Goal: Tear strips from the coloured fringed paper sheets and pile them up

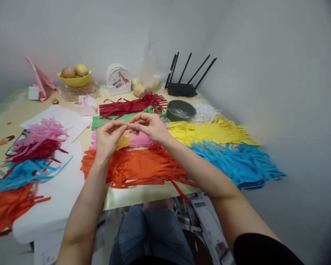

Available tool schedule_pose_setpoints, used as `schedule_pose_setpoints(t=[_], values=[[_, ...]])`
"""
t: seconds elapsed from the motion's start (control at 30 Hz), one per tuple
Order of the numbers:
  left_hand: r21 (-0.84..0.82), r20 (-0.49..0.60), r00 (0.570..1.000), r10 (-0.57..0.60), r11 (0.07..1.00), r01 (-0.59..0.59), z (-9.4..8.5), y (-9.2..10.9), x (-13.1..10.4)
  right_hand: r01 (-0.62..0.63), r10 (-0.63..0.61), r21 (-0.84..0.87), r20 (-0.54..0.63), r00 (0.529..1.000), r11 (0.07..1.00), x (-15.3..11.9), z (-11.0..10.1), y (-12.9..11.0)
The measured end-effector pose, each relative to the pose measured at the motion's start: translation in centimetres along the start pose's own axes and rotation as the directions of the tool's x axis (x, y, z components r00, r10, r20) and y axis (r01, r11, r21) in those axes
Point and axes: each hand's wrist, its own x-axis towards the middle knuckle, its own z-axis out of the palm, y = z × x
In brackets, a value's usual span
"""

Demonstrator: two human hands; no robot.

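My left hand [107, 138] and my right hand [149, 127] meet above the table, fingertips pinched together on a small yellow piece [127, 124]. A yellow-orange strip [123, 142] shows just below my left fingers. Under my hands lie pink fringed material [140, 140] and a green sheet [98, 122]. Nearer to me is a fringed orange pile [143, 163]. Yellow fringed material [209, 132] lies to the right of my right hand, with a blue fringed pile [231, 162] in front of it.
Dark red fringe [127, 106], a dark green bowl [180, 110] and a black router [181, 89] stand farther back. A yellow fruit bowl [75, 79] is at the back left. Pink, red, blue [24, 175] and orange bundles lie on white paper [68, 184] at the left.
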Motion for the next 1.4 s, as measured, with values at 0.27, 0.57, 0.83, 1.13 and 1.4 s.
schedule_pose_setpoints(t=[0.27,0.57,0.83,1.13,1.4], values=[[0.425,0.056,0.968,0.246,0.871,-0.246,-0.4,0.3,-0.1,0.104,-0.109,-0.232,-0.010,0.994,0.967,-0.2,0.1,1.1],[0.389,0.042,0.977,0.210,0.897,-0.210,0.0,-0.1,-0.2,0.162,-0.148,-0.408,0.067,0.987,0.898,0.1,-0.4,0.9],[0.046,0.039,0.998,0.055,0.997,-0.057,0.1,-0.5,0.0,0.073,-0.073,-0.214,0.009,0.997,0.974,0.2,0.1,0.9],[-0.126,-0.035,0.998,-0.049,0.991,0.044,0.9,-0.7,-0.3,0.089,-0.096,-0.335,-0.003,0.995,0.938,-0.2,-0.4,-1.6],[-0.297,0.116,0.983,-0.144,0.939,0.173,0.8,-1.1,0.6,0.224,-0.238,-0.643,0.066,0.969,0.732,-0.5,0.3,-3.1]])
